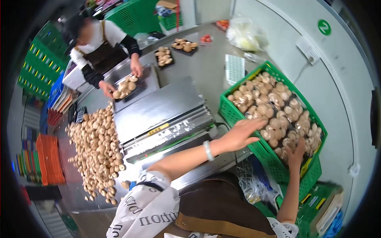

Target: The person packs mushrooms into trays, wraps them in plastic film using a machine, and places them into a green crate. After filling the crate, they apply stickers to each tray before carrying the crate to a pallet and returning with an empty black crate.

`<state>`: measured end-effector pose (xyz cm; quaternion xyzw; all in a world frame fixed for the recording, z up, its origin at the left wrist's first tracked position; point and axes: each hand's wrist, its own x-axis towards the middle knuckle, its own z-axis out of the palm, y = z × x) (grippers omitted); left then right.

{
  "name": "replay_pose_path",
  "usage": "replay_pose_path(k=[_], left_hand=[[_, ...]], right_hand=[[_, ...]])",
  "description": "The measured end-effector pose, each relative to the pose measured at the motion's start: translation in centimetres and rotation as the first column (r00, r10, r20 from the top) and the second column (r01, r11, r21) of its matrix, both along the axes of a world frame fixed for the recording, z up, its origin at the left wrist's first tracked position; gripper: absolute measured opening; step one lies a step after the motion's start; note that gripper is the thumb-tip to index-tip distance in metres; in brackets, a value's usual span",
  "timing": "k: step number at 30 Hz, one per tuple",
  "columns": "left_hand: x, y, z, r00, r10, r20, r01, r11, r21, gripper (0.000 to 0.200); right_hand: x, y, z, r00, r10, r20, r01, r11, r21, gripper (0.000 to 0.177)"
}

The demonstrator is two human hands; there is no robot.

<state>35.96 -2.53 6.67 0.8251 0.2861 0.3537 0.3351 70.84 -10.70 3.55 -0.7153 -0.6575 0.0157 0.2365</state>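
My left hand (pixel 243 134) is stretched out, palm down, over the near left edge of a green crate (pixel 258 148), with nothing held in it. The crate is full of wrapped packs of brown mushrooms (pixel 264 93). Inside the crate's near right part, my right hand (pixel 295 152) has its fingers spread over the packs, touching or just above them. To the left is a metal wrapping machine (pixel 158 111) with a roll of clear film (pixel 180 129) along its near side.
A pile of loose mushrooms (pixel 97 146) covers the table's left part. Across the table, a co-worker (pixel 105 47) handles a tray of mushrooms (pixel 126 87). Two filled black trays (pixel 164 56), a label sheet (pixel 235 68) and a plastic bag (pixel 246 33) lie farther back.
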Motion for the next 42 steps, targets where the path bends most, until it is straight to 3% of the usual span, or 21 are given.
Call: replay_pose_path(k=[2,3,4,6,8,10,12,14,18,20,22,23,24,26,28,31,34,38,42], left_hand=[[-7.0,-2.0,-0.4,0.984,0.179,0.012,-0.173,0.962,-0.212,0.059],[-10.6,-3.4,-0.7,0.95,0.31,-0.026,-0.3,0.892,-0.339,0.056],[-14.1,-4.9,-0.9,0.9,0.429,-0.077,-0.415,0.788,-0.456,0.053],[-20.4,-7.5,-0.7,0.777,0.625,-0.077,-0.58,0.662,-0.475,0.041],[-26.5,-10.2,-2.5,0.623,0.781,-0.033,-0.73,0.566,-0.385,0.035],[-30.8,-12.3,-1.5,0.445,0.895,-0.035,-0.874,0.426,-0.233,0.031],[-34.7,-12.7,-1.5,0.266,0.963,-0.048,-0.964,0.267,0.002,0.032],[-38.4,-11.5,-2.5,0.178,0.983,0.033,-0.983,0.176,0.041,0.034],[-43.6,-7.7,-4.3,0.234,0.967,-0.102,-0.972,0.236,0.009,0.042],[-45.1,-5.8,-6.5,0.289,0.954,-0.078,-0.953,0.278,-0.122,0.042],[-45.2,-4.4,-7.5,0.335,0.942,-0.023,-0.903,0.314,-0.292,0.042],[-45.0,-4.0,-7.7,0.375,0.925,-0.066,-0.901,0.347,-0.26,0.041],[-44.6,-3.7,-8.7,0.314,0.946,-0.078,-0.939,0.298,-0.17,0.041],[-43.3,-3.7,-8.4,0.314,0.948,0.06,-0.89,0.316,-0.328,0.04],[-42.8,-3.9,-8.2,0.323,0.945,0.049,-0.886,0.32,-0.336,0.04],[-42.2,-4.3,-7.0,0.22,0.95,0.223,-0.76,0.31,-0.571,0.04],[-42.4,-4.5,-6.9,0.135,0.948,0.29,-0.71,0.296,-0.639,0.042],[-42.5,-4.1,-7.3,0.115,0.943,0.311,-0.745,0.289,-0.601,0.045],[-42.5,-3.8,-7.7,0.089,0.939,0.331,-0.749,0.282,-0.6,0.048]], right_hand=[[-4.2,0.6,2.3,0.995,-0.034,-0.099,0.046,0.992,0.12,0.07],[-6.8,0.6,3.0,0.987,-0.056,-0.153,0.083,0.981,0.176,0.066],[-9.3,1.3,2.7,0.949,0.025,-0.315,0.039,0.98,0.197,0.058],[-17.0,2.0,4.4,0.818,0.108,-0.565,-0.078,0.994,0.078,0.051],[-22.4,3.0,5.4,0.879,0.447,-0.166,-0.439,0.895,0.084,0.043],[-27.8,4.7,5.8,0.742,0.659,-0.123,-0.659,0.75,0.048,0.037],[-32.8,6.4,4.6,0.591,0.769,-0.244,-0.791,0.612,0.012,0.035],[-38.0,8.2,3.9,0.452,0.85,-0.271,-0.882,0.472,0.007,0.034],[-49.0,11.8,3.9,0.259,0.911,-0.322,-0.958,0.285,0.033,0.043],[-54.4,13.0,4.4,0.187,0.929,-0.319,-0.973,0.219,0.068,0.048],[-58.9,14.1,3.6,0.093,0.99,-0.103,-0.991,0.102,0.09,0.051],[-60.3,14.6,3.0,0.043,0.999,0.006,-0.995,0.042,0.095,0.053],[-61.2,15.3,2.1,0.027,1.0,0.008,-0.996,0.026,0.084,0.054],[-62.7,16.1,0.0,-0.001,1.0,0.004,-0.998,-0.002,0.062,0.056],[-62.8,16.6,0.7,0.033,0.978,-0.205,-0.997,0.045,0.054,0.049],[-63.2,17.4,1.2,0.145,0.795,-0.589,-0.978,0.204,0.034,0.037],[-65.6,19.3,1.5,0.133,0.651,-0.748,-0.97,0.24,0.036,0.031],[-70.1,20.8,1.4,0.235,0.703,-0.672,-0.971,0.207,-0.123,0.033],[-73.2,21.0,-0.2,0.154,0.813,-0.561,-0.978,0.043,-0.207,0.036]])
